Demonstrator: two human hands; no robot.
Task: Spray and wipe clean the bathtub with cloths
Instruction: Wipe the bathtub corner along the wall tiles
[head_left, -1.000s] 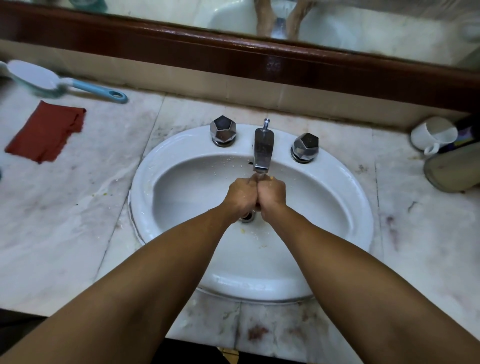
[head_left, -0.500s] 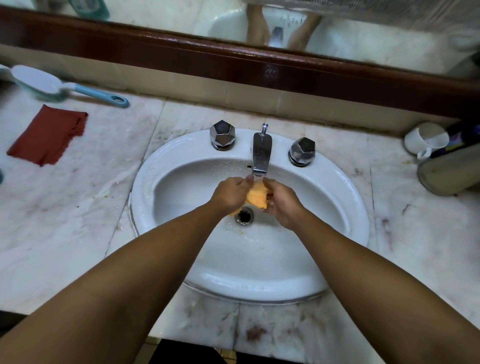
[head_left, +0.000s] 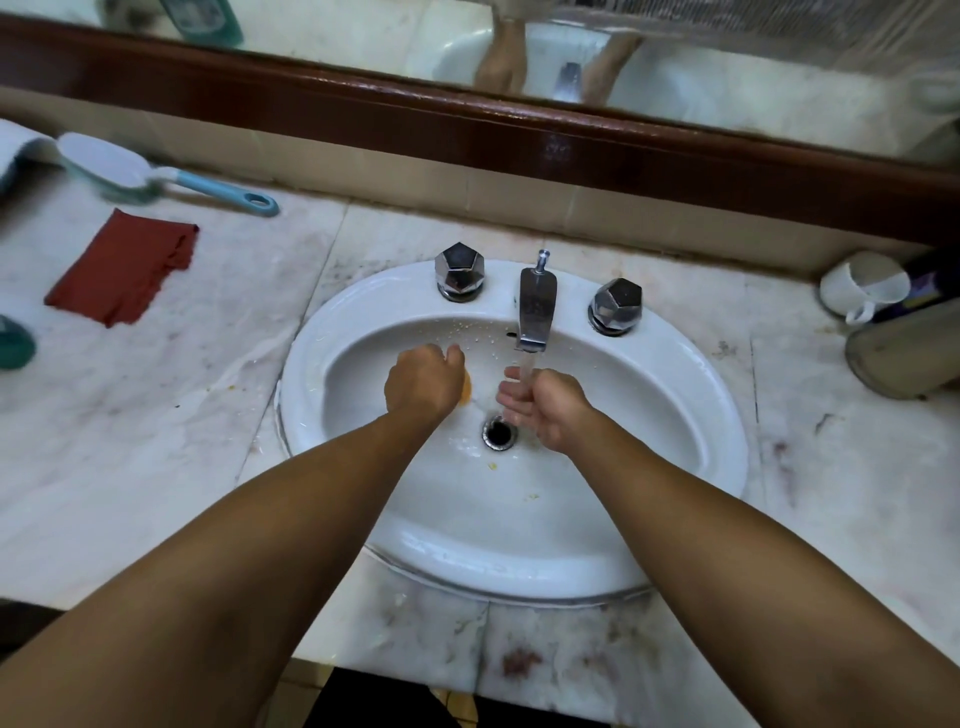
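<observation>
In the head view, the left hand (head_left: 423, 382) is seen over the bowl of the sink (head_left: 519, 571), at about 10 o'clock from the drain (head_left: 498, 432). Its fingers (head_left: 453, 357) are curled tight round an orange cloth (head_left: 467, 388). Only a thin crescent of the cloth is exposed, at 3 o'clock of the fist. It looks wet and bunched into a wad, so no long axis can be made out.

The right hand (head_left: 548, 410) is held at 3 o'clock of that cloth, near it but apart, under the stream from the tap (head_left: 536, 306). Its fingers (head_left: 511, 396) are loosely bent with nothing held, and water is running over them.

The left hand is thus the one in charge of the cloth. A wring or a pass back under the stream is judged to be the step in hand, with the cloth to be carried toward 3 o'clock.

A second, red cloth (head_left: 122, 267) is laid flat on the marble table (head_left: 130, 441), well apart at 10 o'clock from the sink. It appears dry, with a frayed edge. No bathtub is shown here, so the wiping itself is judged not yet begun.
</observation>
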